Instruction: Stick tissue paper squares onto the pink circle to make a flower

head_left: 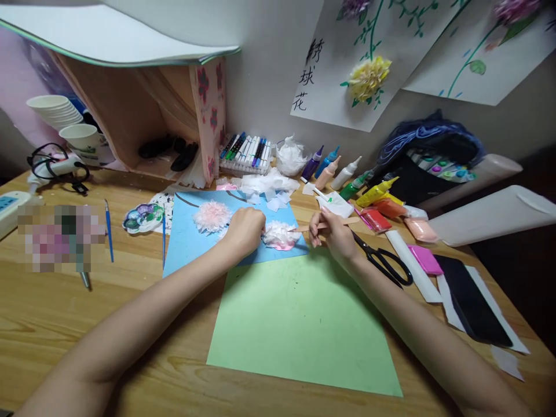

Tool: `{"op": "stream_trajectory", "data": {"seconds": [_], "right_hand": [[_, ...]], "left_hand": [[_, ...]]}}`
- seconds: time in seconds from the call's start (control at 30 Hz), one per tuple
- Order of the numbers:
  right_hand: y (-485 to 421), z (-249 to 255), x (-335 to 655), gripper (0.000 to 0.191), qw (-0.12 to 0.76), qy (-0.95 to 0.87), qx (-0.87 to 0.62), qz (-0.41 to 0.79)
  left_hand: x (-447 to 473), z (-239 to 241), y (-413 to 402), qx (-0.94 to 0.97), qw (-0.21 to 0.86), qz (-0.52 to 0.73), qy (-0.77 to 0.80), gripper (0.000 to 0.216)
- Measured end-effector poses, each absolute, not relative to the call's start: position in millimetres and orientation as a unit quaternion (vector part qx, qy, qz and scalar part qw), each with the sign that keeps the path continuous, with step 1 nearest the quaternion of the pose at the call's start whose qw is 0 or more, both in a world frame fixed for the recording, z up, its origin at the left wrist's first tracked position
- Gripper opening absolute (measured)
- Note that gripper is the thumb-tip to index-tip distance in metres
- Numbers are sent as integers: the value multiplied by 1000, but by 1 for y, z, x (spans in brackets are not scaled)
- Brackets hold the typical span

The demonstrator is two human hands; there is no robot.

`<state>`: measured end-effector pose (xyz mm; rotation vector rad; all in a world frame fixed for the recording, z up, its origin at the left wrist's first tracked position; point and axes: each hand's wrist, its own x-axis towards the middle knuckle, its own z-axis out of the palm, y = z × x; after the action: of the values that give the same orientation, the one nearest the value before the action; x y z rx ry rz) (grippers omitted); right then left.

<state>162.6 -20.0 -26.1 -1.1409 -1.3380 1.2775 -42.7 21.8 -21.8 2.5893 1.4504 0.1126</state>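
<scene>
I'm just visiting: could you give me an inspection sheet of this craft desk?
Surface: wooden table, green sheet in front, blue sheet behind it.
Job's things: white-pink tissue flower on the blue sheet; wooden stick pointing at it.
Clutter: scissors, paint bottles, markers, palette, paper cups.
Hands: left hand closed against the flower; right hand grips the stick.
Cables: black cord, far left.
Surroundings: flower pictures on the wall.

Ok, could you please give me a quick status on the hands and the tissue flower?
Left hand fisted against white-pink tissue-paper flower on blue paper sheet. Right hand grips flat wooden stick. Black-handled scissors lie by right wrist.
</scene>
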Motion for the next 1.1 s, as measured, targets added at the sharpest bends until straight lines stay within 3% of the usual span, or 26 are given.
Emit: {"op": "stream_trajectory", "data": {"seconds": [0.23, 0.57, 0.7, 0.97, 1.1], "right_hand": [[-37, -50, 192, 53, 395, -512, -419, 638], [-55, -53, 176, 63, 329, -532, -368, 688], [-56, -56, 179, 62, 346, -509, -369, 696], [-51, -65, 189, 51, 529, -425, -422, 602], [-51, -61, 187, 47, 511, -435, -435, 600]], "left_hand": [[-45, -15, 23, 882, 90, 23, 462, 20], [-45, 0, 40, 863, 122, 56, 488, 20], [-24, -3, 67, 785, 56, 87, 611, 29], [-15, -16, 83, 743, 102, 113, 652, 22], [-32, -4, 72, 755, 173, 192, 603, 24]]}}
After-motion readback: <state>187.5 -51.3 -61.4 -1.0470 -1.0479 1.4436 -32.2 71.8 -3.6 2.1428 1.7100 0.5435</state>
